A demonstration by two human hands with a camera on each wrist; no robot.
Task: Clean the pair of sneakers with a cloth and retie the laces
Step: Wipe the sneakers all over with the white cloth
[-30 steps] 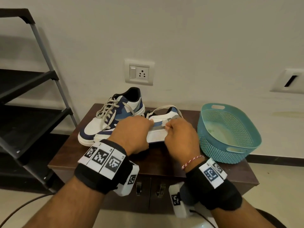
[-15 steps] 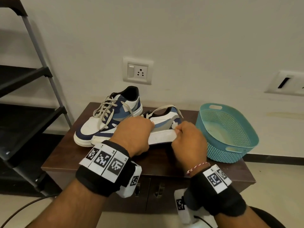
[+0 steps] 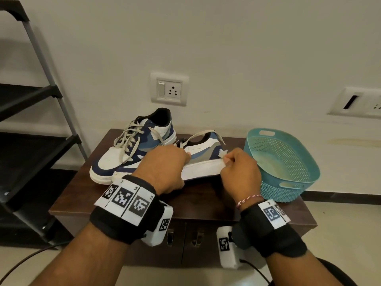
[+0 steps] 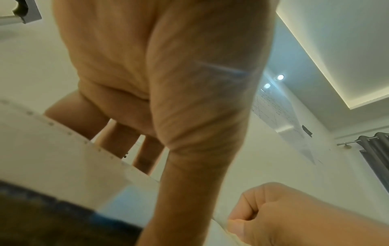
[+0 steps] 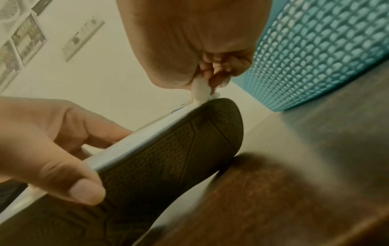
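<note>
The near shoe [image 3: 203, 162] is tipped on its side on the cabinet [image 3: 206, 203], white sole edge toward the person, heel pointing to 2 o'clock near the basket [image 3: 288, 162]. The left hand [image 3: 165, 168] clamps its middle, thumb on the dark tread and fingers over the upper, as the right wrist view shows. The right hand [image 3: 240, 172] is closed round a small white cloth [image 3: 223, 154], pinched in the fingertips and pressed against the sole edge at the heel end. The hands are apart, one at each end of the visible sole. The other shoe [image 3: 134, 153] stands upright just behind, at 10 o'clock from the held one, touching it or nearly so, with its laces loose. A lace [image 3: 198, 135] on the held shoe loops free over its collar. By my reading the job is in its early half: wiping of one shoe is under way, whether the other has been wiped cannot be told, and both sets of laces remain to be tied.
</note>
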